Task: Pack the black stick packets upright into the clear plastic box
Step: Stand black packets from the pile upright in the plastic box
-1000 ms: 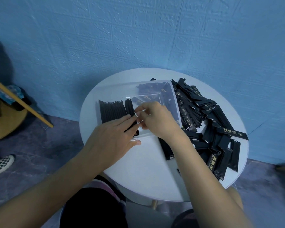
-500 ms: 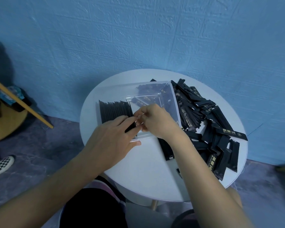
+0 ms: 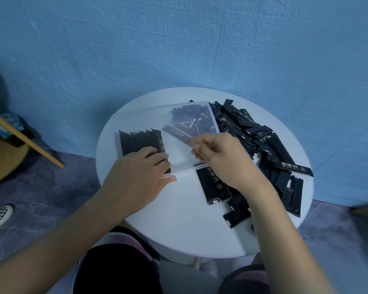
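Hidden: the left hand (image 3: 136, 179) covered the near ends of the upright packets (image 3: 136, 141), so I could not see how they stood there.
Hard to see: through the far corner of the clear plastic box (image 3: 213, 119) I saw only dark blurred packets, and I could not tell if they were inside it or behind it.
Left hand: the fingers were nearly flat and pressed on the row, and the thumb lay along the near rim of the box.
Right hand (image 3: 223, 160): the fingers were curled over the right half of the box. I could not tell if they pinched anything.
Upright packets: in the left end of the box, under the left fingers.
Loose pile (image 3: 253, 132): on the white surface (image 3: 179, 219), just right of the box and beside the right hand.
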